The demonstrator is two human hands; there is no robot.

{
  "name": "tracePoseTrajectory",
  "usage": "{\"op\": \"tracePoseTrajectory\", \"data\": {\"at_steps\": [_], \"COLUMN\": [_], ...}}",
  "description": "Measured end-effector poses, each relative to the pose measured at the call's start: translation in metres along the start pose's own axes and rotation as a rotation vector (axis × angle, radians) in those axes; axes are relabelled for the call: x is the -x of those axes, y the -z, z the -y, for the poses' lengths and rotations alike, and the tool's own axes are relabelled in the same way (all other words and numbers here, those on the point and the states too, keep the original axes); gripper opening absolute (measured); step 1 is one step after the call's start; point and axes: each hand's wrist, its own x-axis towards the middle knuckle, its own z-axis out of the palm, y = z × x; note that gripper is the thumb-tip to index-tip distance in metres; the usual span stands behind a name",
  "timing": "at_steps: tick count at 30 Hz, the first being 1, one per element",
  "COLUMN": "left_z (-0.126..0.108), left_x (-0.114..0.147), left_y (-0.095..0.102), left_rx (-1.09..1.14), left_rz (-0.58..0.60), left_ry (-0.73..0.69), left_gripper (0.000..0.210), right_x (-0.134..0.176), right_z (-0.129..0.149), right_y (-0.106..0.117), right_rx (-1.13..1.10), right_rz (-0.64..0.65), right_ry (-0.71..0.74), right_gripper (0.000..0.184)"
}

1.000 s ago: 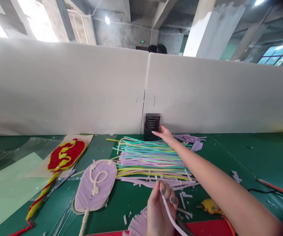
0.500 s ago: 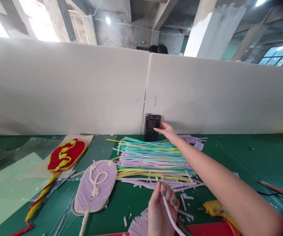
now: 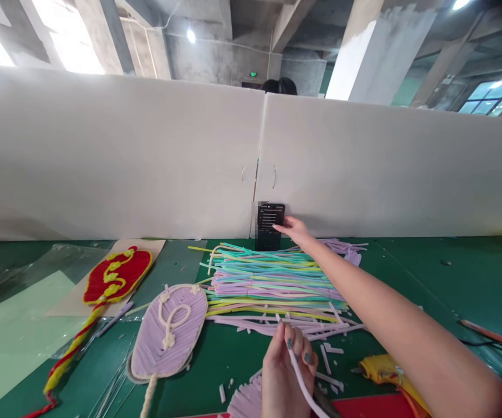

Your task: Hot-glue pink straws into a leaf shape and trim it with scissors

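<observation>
At the bottom middle, my left hand is closed around a pale lilac pipe cleaner, which bends down past the palm. My right hand reaches forward and grips the right edge of a black phone, thumb over its screen. The phone stands upright against the white partition, showing lines of text. Beneath my right forearm lie bundles of pastel pipe cleaners. Partly hidden beside my left hand is a lilac pipe-cleaner piece. To its left lies a lilac fan with cream trim and a cream handle.
A red and yellow fan rests at the left on card and clear plastic. Yellow glue gun sits at the lower right, near a red surface. Lilac offcuts and thin wires are scattered about. A white partition borders the green table.
</observation>
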Motion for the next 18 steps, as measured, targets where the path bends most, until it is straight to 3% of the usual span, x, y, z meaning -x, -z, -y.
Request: {"op": "tracePoseTrajectory", "data": {"at_steps": [6,18], "left_z": [0.0002,0.0001], "left_x": [-0.0004,-0.0001], "left_y": [-0.0012,-0.0021], "left_rx": [0.096,0.107], "left_rz": [0.061,0.018], "left_ry": [0.024,0.027], "left_gripper": [0.040,0.043], "right_x": [0.0024,-0.0023], "right_z": [0.0012,-0.0051], "right_y": [0.0020,0.0044], "right_rx": [0.032,0.065], "right_rz": [0.003,0.033], "right_ry": [-0.027,-0.027], "right_gripper": [0.033,0.034]}}
